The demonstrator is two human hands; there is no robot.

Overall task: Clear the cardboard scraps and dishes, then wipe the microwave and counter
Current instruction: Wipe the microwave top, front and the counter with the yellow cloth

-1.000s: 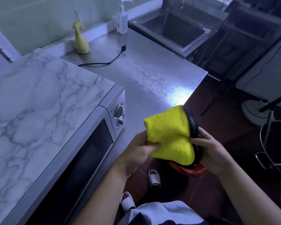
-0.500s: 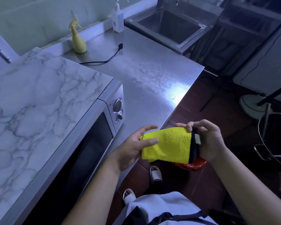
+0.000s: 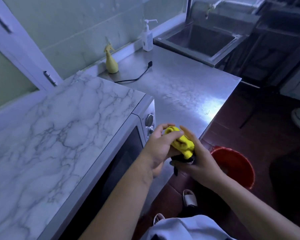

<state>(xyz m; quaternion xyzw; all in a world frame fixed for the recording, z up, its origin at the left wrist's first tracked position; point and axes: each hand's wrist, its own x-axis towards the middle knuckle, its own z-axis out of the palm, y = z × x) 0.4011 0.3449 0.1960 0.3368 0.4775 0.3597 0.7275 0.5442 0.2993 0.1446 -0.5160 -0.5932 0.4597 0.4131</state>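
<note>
Bare forearms, pale garment, pale slide slippers

One head-worn camera looks forward and steeply down from close above the counter's front edge. The microwave fills the left, and the sink lies at the far right corner.

No text, brand, number or sign can be read; the face of the pump bottle is seen too small and blurred for lettering; markings round the dials of the microwave are not legible.
</note>
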